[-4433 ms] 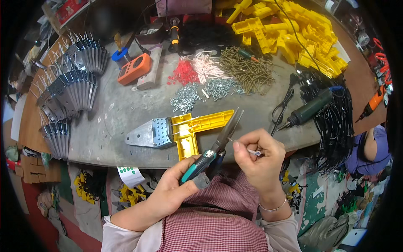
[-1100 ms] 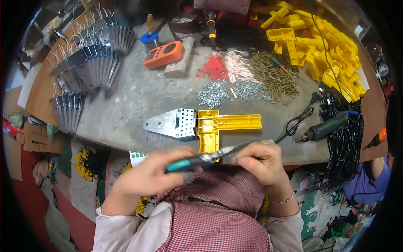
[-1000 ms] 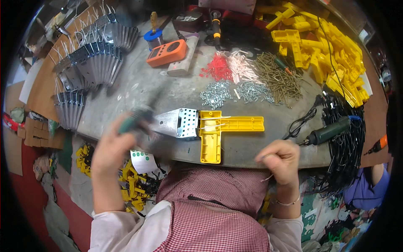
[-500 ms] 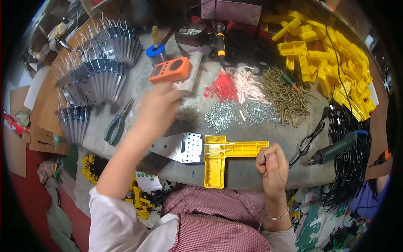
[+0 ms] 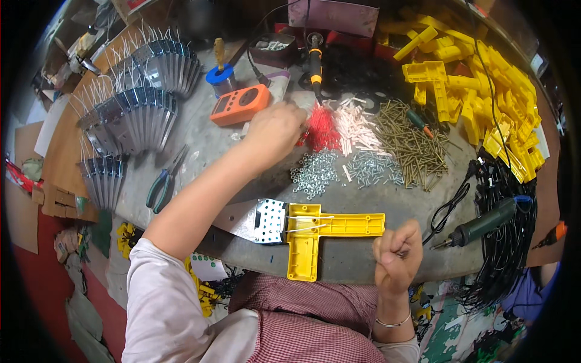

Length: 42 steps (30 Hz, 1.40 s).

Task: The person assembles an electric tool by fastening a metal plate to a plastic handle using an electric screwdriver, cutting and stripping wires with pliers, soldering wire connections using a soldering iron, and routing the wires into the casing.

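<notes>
My left hand (image 5: pixel 275 133) reaches over the bench to the left edge of a pile of small red pieces (image 5: pixel 324 128). Its fingers are curled down at the pile, and whatever they pinch is hidden. My right hand (image 5: pixel 399 253) is closed, thumb against fingers, beside the yellow handle's right end; I cannot make out what it holds. A T-shaped yellow plastic half-shell (image 5: pixel 304 260) lies with its hollow side up in front of me. Against its left side sits a perforated metal blade (image 5: pixel 254 221), and two white wires (image 5: pixel 311 224) run from it into the shell.
Nuts (image 5: pixel 315 172), small screws (image 5: pixel 372 166), pale sleeves (image 5: pixel 357 127) and long screws (image 5: pixel 411 142) lie in piles. Around them are an orange multimeter (image 5: pixel 240 105), soldering iron (image 5: pixel 316 63), pliers (image 5: pixel 163 184), green power screwdriver (image 5: pixel 484 225), metal blades (image 5: pixel 130 118) and yellow shells (image 5: pixel 472 91).
My left hand has moved right, from in front of the multimeter to the red pile. The right hand stays closed near the handle's end. The whole view has shifted slightly.
</notes>
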Tool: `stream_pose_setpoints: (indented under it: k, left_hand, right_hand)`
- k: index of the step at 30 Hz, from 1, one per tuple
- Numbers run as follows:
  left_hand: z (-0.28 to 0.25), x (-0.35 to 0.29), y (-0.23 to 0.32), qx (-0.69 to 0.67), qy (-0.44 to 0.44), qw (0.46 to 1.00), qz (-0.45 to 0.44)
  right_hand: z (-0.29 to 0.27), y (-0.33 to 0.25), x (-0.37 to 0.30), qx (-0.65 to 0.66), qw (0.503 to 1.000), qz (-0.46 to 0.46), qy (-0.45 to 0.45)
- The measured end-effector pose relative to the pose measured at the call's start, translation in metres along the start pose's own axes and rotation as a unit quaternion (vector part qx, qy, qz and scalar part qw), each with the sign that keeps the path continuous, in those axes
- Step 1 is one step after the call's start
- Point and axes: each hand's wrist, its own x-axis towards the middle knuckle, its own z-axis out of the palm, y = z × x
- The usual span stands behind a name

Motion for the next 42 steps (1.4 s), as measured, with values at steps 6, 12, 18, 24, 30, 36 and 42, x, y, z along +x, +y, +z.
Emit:
stream_pose_setpoints:
  k: [6, 12, 18, 24, 30, 36, 42]
  left_hand:
    - [-0.001, 0.005, -0.005, -0.013, -0.051, 0.999, 0.014]
    - [-0.012, -0.007, 0.009, 0.050, -0.061, 0.996, 0.034]
    - [-0.036, -0.018, 0.018, 0.047, -0.076, 0.996, 0.027]
    - [-0.054, -0.024, 0.009, -0.076, -0.104, 0.991, -0.026]
    - [-0.053, -0.038, 0.008, -0.057, -0.093, 0.994, -0.020]
    - [-0.059, -0.043, 0.025, 0.033, 0.005, 0.999, 0.031]
    - [-0.068, -0.041, 0.030, 0.043, 0.010, 0.999, 0.011]
  right_hand:
    - [-0.002, -0.001, -0.004, 0.061, 0.998, 0.007, 0.025]
    - [-0.003, -0.005, -0.010, 0.041, 0.998, 0.019, 0.037]
    - [0.002, -0.015, -0.006, -0.063, 0.997, 0.037, 0.011]
    - [0.012, -0.027, -0.005, -0.096, 0.993, 0.065, -0.011]
    - [0.013, -0.031, -0.004, -0.153, 0.987, 0.053, -0.021]
    - [0.018, -0.031, -0.004, -0.176, 0.981, 0.074, -0.026]
    - [0.022, -0.039, -0.003, -0.204, 0.973, 0.085, -0.067]
